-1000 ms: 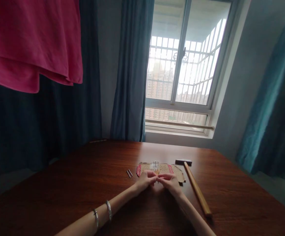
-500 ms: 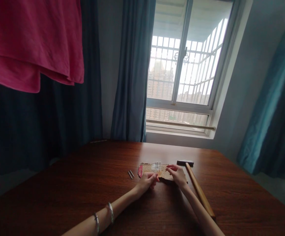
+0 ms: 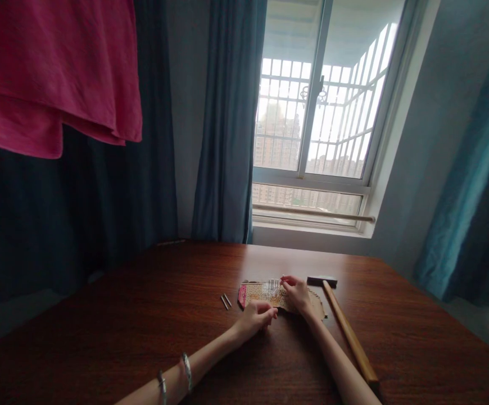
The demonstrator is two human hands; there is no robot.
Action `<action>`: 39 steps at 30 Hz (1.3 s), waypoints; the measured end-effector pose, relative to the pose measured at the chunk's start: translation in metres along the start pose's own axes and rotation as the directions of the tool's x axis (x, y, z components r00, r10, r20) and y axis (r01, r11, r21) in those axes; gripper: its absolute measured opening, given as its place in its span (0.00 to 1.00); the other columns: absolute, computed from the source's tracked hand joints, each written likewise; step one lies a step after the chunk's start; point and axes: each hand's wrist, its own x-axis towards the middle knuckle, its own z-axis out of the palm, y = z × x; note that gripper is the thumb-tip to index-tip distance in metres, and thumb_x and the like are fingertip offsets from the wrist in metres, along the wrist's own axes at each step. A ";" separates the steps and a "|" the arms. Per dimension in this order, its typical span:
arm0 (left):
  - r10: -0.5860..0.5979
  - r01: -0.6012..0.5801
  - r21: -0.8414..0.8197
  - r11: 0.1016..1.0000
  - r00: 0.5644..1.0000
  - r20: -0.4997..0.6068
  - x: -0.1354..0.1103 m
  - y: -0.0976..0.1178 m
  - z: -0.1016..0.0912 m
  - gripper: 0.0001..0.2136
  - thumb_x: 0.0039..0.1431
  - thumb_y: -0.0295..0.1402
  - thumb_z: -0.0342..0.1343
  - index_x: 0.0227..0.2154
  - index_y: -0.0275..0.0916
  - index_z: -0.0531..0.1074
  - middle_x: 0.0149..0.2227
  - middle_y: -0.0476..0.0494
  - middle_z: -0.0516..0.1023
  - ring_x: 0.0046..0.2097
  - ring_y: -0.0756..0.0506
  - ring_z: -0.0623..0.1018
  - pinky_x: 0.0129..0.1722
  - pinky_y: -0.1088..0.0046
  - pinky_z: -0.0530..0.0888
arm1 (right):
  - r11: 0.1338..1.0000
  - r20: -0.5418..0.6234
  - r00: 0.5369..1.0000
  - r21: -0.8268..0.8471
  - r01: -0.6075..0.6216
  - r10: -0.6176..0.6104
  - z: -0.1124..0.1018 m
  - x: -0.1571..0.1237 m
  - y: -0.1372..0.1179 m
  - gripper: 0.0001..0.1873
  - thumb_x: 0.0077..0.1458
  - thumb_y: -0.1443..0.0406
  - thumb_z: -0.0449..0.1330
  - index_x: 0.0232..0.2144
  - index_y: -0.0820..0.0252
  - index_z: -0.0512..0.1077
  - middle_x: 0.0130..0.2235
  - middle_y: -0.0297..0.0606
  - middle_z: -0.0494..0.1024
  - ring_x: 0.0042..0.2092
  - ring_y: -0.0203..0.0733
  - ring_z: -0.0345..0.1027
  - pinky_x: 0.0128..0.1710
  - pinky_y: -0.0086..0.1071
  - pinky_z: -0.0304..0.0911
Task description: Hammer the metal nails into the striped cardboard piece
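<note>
A flat, spotted, insole-shaped piece (image 3: 253, 291) with a pink end lies on the table. Several thin metal nails (image 3: 273, 284) stand upright on its far side. My right hand (image 3: 297, 293) reaches over the piece, thumb and fingers pinched right beside the standing nails. Whatever the pinch holds is too small to make out. My left hand (image 3: 256, 318) rests at the near edge of the piece, fingers curled together, their contents hidden. Two loose nails (image 3: 226, 302) lie side by side to the left of the piece.
A hammer (image 3: 349, 334) with a wooden handle and dark head lies to the right of my right hand. The brown wooden table (image 3: 143, 320) reaches back to a curtain (image 3: 230, 124) and a window (image 3: 312, 112). Pink cloth (image 3: 59, 73) hangs at upper left.
My right hand has moved forward and slightly left over the piece, to the standing nails. My left hand stays nearly in place. The view has shifted slightly.
</note>
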 end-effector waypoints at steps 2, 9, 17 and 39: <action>-0.003 0.003 0.002 1.000 1.000 -0.001 0.000 0.000 0.000 0.21 0.51 0.50 0.51 0.25 0.33 0.72 0.19 0.50 0.68 0.20 0.53 0.65 0.22 0.78 0.61 | 1.000 0.007 1.000 -0.002 0.006 -0.006 0.000 -0.001 0.001 0.14 0.46 0.59 0.56 0.31 0.62 0.77 0.31 0.41 0.80 0.33 0.44 0.73 0.35 0.34 0.66; -0.009 0.007 -0.050 0.999 0.999 -0.039 0.000 -0.003 0.001 0.19 0.50 0.48 0.53 0.25 0.33 0.71 0.18 0.51 0.67 0.19 0.54 0.64 0.20 0.78 0.61 | 0.999 0.024 0.999 -0.029 0.027 -0.026 0.001 -0.003 0.004 0.14 0.46 0.61 0.55 0.31 0.61 0.77 0.32 0.40 0.80 0.33 0.42 0.73 0.35 0.31 0.65; 0.159 -0.126 0.114 0.986 0.919 -0.362 0.031 0.005 -0.033 0.17 0.49 0.43 0.55 0.36 0.34 0.71 0.28 0.46 0.72 0.29 0.49 0.72 0.29 0.76 0.68 | 0.984 0.047 0.997 -0.170 0.062 -0.055 0.004 -0.005 0.011 0.12 0.47 0.63 0.54 0.30 0.57 0.77 0.30 0.35 0.79 0.31 0.37 0.70 0.33 0.26 0.62; 0.138 -0.138 0.166 0.976 0.990 0.011 0.098 -0.021 -0.031 0.15 0.44 0.36 0.60 0.34 0.32 0.74 0.31 0.44 0.77 0.34 0.47 0.75 0.33 0.75 0.70 | 0.962 0.088 0.994 -0.263 0.078 -0.057 0.002 -0.007 0.010 0.09 0.49 0.64 0.55 0.29 0.55 0.76 0.31 0.33 0.78 0.32 0.35 0.68 0.34 0.25 0.60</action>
